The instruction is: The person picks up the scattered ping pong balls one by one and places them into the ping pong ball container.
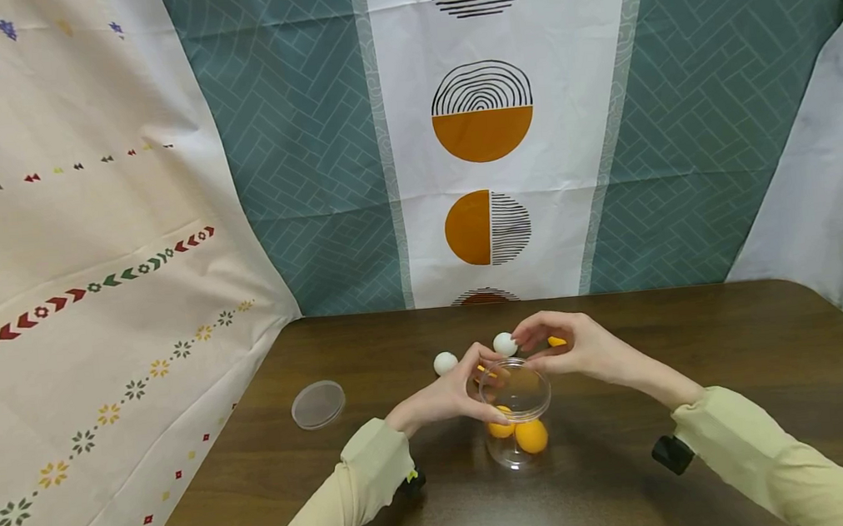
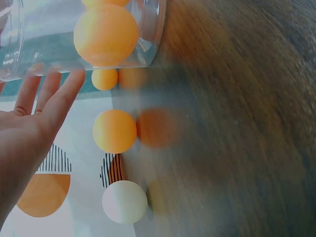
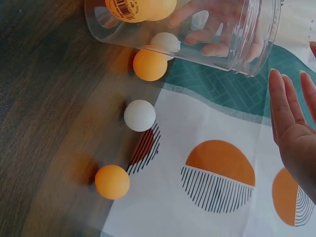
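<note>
A clear plastic jar (image 1: 516, 393) stands upright on the table, two orange balls (image 1: 531, 435) at its bottom. My left hand (image 1: 454, 394) holds it near the top, thumb on the near side and fingers around the far side. Through the jar wall, the left fingers (image 3: 217, 37) show in the right wrist view. On the other side of the rim is my right hand (image 1: 567, 344), fingers extended and nothing in its grasp. Its fingertips (image 3: 276, 76) are close to the jar mouth. Just behind the jar a white ball (image 3: 139, 115) rests on the table.
A round clear lid (image 1: 318, 404) lies flat on the table at the left. Behind the jar are another white ball (image 1: 445, 363) and two loose orange balls, one (image 3: 150, 64) partly behind the left hand, the other (image 3: 112, 181) beyond the right. A patterned curtain (image 1: 494, 231) hangs at the table's back edge.
</note>
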Demonstrator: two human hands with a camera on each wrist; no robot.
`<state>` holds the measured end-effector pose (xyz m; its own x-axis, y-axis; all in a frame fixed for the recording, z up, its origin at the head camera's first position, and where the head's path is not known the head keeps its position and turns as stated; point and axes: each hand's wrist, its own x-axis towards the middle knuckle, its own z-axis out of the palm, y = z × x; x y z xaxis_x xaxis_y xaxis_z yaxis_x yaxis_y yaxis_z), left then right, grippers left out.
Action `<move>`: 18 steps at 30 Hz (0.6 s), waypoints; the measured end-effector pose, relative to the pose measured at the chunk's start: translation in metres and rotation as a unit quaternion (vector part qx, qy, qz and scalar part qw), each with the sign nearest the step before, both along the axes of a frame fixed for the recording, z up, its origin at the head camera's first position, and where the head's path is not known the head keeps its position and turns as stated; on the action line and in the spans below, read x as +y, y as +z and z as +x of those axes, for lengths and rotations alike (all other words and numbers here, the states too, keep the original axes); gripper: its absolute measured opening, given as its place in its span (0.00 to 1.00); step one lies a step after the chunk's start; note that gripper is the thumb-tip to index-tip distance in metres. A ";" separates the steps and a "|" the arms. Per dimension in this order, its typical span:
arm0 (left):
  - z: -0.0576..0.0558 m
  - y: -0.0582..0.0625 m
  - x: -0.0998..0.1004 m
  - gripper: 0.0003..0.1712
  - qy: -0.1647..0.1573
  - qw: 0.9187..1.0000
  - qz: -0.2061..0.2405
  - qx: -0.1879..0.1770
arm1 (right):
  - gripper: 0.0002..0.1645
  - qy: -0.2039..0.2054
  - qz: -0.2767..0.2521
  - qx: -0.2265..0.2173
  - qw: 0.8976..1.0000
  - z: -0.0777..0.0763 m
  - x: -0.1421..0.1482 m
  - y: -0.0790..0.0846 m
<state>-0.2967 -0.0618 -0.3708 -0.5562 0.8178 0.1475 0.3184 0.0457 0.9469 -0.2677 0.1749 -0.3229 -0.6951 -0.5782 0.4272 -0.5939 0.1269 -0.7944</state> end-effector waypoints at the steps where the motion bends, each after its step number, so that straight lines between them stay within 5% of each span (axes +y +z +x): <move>1: -0.002 -0.003 0.000 0.36 0.001 1.000 0.001 0.000 | 0.21 -0.001 0.000 0.001 1.000 0.000 0.000 0.000; 8: -0.008 -0.012 0.001 0.36 0.008 1.000 -0.008 0.004 | 0.20 -0.020 0.002 0.008 1.000 -0.001 0.006 0.000; 18: 0.010 0.013 0.000 0.35 0.003 1.000 -0.013 -0.006 | 0.21 -0.036 -0.004 0.002 0.999 -0.008 0.018 -0.003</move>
<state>-0.2865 -0.0613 -0.3579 -0.5628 0.8180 0.1192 0.3064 0.0726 0.9491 -0.2759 0.1926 -0.3262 -0.7337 -0.5231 0.4338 -0.5858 0.1634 -0.7938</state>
